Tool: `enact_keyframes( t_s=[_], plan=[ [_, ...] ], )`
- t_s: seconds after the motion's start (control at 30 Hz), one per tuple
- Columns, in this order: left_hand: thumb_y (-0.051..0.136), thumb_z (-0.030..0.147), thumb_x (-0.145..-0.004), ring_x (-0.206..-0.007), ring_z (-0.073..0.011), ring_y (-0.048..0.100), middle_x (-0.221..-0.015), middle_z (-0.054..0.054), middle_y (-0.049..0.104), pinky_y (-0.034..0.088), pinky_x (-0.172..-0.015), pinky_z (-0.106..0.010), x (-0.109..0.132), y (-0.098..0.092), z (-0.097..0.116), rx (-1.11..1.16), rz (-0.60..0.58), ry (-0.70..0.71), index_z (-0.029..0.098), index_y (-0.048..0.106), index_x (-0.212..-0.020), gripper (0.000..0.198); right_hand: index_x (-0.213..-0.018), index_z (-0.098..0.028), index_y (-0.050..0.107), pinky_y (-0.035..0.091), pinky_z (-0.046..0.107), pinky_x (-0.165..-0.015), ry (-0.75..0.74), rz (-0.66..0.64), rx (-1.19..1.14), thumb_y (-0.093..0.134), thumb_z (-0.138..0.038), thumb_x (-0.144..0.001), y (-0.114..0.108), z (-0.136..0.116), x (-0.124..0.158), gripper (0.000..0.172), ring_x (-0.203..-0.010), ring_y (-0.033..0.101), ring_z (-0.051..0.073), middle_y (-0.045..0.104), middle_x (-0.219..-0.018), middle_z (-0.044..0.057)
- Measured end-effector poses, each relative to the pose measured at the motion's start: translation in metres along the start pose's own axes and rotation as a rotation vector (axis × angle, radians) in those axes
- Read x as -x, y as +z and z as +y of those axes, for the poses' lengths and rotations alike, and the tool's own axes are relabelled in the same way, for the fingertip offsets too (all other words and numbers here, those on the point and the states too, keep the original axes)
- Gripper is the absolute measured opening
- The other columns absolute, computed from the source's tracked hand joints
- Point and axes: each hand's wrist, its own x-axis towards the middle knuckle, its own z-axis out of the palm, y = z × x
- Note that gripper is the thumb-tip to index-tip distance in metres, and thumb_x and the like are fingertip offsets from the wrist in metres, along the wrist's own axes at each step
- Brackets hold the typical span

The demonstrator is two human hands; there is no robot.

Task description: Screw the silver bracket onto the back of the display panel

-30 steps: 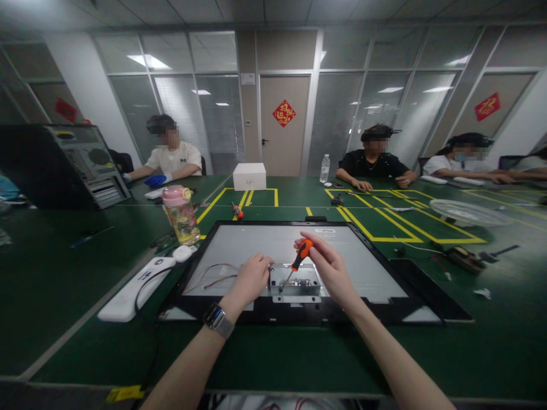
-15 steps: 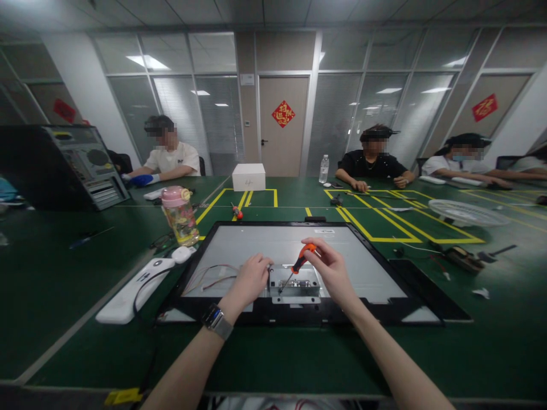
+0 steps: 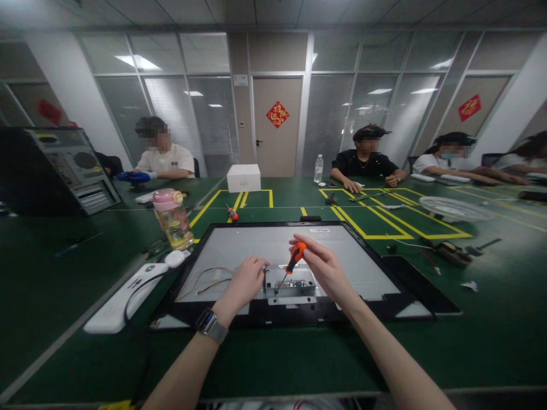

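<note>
A flat panel (image 3: pixel 256 245) with a black frame and grey back lies on the green table. Near its front edge sits a metal bracket (image 3: pixel 292 300). My right hand (image 3: pixel 327 267) holds an orange and black screwdriver (image 3: pixel 296 257) by its handle, tilted, its tip down at the bracket's left part. My left hand (image 3: pixel 248 279) rests at the bracket's left edge, fingers bent together; what they grip, if anything, is hidden. Thin cables (image 3: pixel 209 276) lie on the panel left of this hand.
Left of the panel are a white power strip (image 3: pixel 122 299) and a pink-lidded bottle (image 3: pixel 173 219). A computer case (image 3: pixel 55 171) stands far left. Behind the panel are a white box (image 3: pixel 243 178) and another screwdriver (image 3: pixel 232 214). Several people sit across the table.
The view has shifted slightly to the right. My right fingers have shifted on the screwdriver handle, which stands a bit more upright; its tip stays at the bracket. My left hand is nearly unchanged.
</note>
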Motion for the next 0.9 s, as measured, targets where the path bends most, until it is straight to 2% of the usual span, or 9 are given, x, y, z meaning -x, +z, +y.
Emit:
enact_keyframes(
  t_s=[0.1,0.23,0.33,0.43,0.57,0.73,0.83,0.9],
  plan=[
    [0.038,0.009,-0.088,-0.095,-0.0198,0.057,-0.097,-0.007,0.059,0.044,-0.088,-0.031,-0.0004,-0.0005,-0.0008,-0.023,-0.004,0.009,0.018,0.063,-0.107,0.032,-0.104,-0.027,0.072,0.049,0.038,-0.086,-0.013,0.076,0.045,0.069,-0.037,-0.080,0.0011,-0.0012,-0.0017,0.026,-0.088,0.062,0.021,0.068,-0.090,0.003],
    [0.038,0.009,-0.087,-0.094,-0.0202,0.057,-0.097,-0.007,0.059,0.045,-0.088,-0.032,-0.0003,-0.0018,-0.0001,-0.018,-0.004,0.008,0.018,0.063,-0.106,0.032,-0.094,-0.026,0.073,0.049,0.033,-0.078,-0.044,0.144,0.076,0.072,-0.036,-0.076,0.0037,-0.0029,-0.0021,0.020,-0.078,0.059,0.018,0.063,-0.088,0.002],
    [0.039,0.009,-0.087,-0.094,-0.0203,0.057,-0.097,-0.007,0.059,0.045,-0.088,-0.032,-0.0001,-0.0026,0.0009,-0.017,-0.003,0.004,0.018,0.063,-0.106,0.032,-0.095,-0.025,0.070,0.049,0.036,-0.082,0.042,0.065,-0.104,0.070,-0.040,-0.078,0.0059,-0.0045,-0.0010,0.022,-0.079,0.061,0.019,0.065,-0.087,0.003],
    [0.038,0.009,-0.087,-0.094,-0.0201,0.057,-0.096,-0.007,0.059,0.044,-0.088,-0.032,-0.0002,-0.0020,0.0003,-0.017,0.000,0.014,0.019,0.063,-0.107,0.033,-0.098,-0.025,0.069,0.047,0.041,-0.089,0.113,-0.027,-0.262,0.069,-0.044,-0.079,0.0080,-0.0049,-0.0004,0.027,-0.088,0.064,0.022,0.066,-0.096,0.005],
    [0.039,0.009,-0.087,-0.095,-0.0201,0.057,-0.096,-0.007,0.059,0.044,-0.088,-0.032,-0.0006,-0.0001,-0.0020,-0.009,-0.001,0.022,0.018,0.063,-0.107,0.033,-0.088,-0.026,0.070,0.048,0.039,-0.089,0.055,0.056,-0.131,0.074,-0.042,-0.075,0.0062,-0.0016,-0.0016,0.021,-0.090,0.063,0.020,0.067,-0.091,0.002],
    [0.038,0.009,-0.088,-0.095,-0.0204,0.057,-0.097,-0.007,0.059,0.045,-0.089,-0.033,-0.0005,-0.0023,-0.0006,-0.019,-0.013,0.013,0.018,0.063,-0.108,0.033,-0.114,-0.027,0.065,0.046,0.043,-0.094,0.025,-0.006,-0.084,0.059,-0.042,-0.088,0.0009,-0.0007,-0.0021,0.031,-0.101,0.062,0.022,0.068,-0.101,0.005],
    [0.038,0.010,-0.088,-0.096,-0.0205,0.056,-0.098,-0.008,0.059,0.045,-0.089,-0.033,0.0000,-0.0041,0.0015,-0.017,-0.026,0.010,0.018,0.063,-0.108,0.033,-0.119,-0.028,0.060,0.049,0.039,-0.091,-0.029,-0.025,0.085,0.060,-0.038,-0.087,0.0027,-0.0013,-0.0005,0.034,-0.104,0.060,0.022,0.064,-0.111,0.006],
    [0.039,0.010,-0.088,-0.096,-0.0204,0.057,-0.098,-0.008,0.059,0.045,-0.090,-0.033,0.0001,-0.0040,0.0019,-0.013,-0.026,0.007,0.018,0.063,-0.108,0.032,-0.122,-0.029,0.058,0.052,0.035,-0.085,-0.067,-0.030,0.222,0.061,-0.032,-0.086,0.0052,-0.0007,0.0006,0.036,-0.098,0.061,0.020,0.062,-0.111,0.005]
  ],
)
